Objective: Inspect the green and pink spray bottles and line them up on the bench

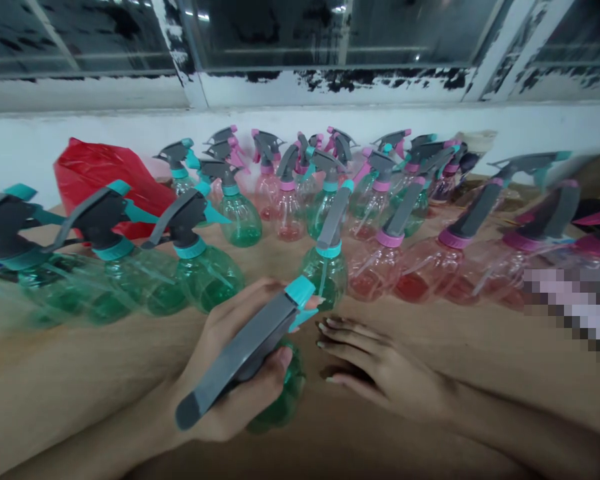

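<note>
My left hand [230, 360] is wrapped round a green spray bottle [283, 393], its grey head and teal nozzle [300, 292] sticking out above my fingers. My right hand [375, 363] lies beside it on the wooden table [80, 373], fingers stretched out and slightly curled, holding nothing. Just beyond the nozzle stands another green spray bottle [325, 263]. A row of green bottles [200, 267] runs to the left and pink bottles [380, 263] to the right.
Several more green and pink spray bottles [290, 193] crowd the back of the table under a white wall and window. A red plastic bag [100, 180] sits at the back left. A blurred patch [575, 307] covers something at the right edge.
</note>
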Demonstrator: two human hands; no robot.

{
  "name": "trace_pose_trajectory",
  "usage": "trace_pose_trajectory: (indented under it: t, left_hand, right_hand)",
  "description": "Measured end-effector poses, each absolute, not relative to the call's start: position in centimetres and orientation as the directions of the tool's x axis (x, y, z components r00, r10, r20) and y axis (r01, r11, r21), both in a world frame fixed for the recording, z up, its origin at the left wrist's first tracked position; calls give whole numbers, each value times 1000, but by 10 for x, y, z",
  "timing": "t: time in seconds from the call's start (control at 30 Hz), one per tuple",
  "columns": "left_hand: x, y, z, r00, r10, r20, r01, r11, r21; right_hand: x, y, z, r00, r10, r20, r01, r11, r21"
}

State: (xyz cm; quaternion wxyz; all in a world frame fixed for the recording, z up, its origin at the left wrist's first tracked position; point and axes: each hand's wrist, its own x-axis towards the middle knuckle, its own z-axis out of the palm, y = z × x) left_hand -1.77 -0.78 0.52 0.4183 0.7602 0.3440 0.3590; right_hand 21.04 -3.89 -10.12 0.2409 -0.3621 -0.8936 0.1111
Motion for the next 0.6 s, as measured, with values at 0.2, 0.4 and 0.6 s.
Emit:
trace_pose_trajectory:
  t: [0.2, 0.4, 0.6]
  left_hand:
    - [-20, -4, 5, 558, 757, 341, 278, -558, 782]
    - [-21, -1, 4, 600, 708, 373, 265, -615, 742]
    - [-20, -5, 8, 589, 705, 395, 263, -629, 732]
  right_hand:
    - [210, -39, -102, -627, 702, 337, 604, 712, -359]
    - [211, -39, -103, -630, 695, 346, 596, 719, -357]
    - [211, -40, -102, -634, 698, 332, 612, 716, -336]
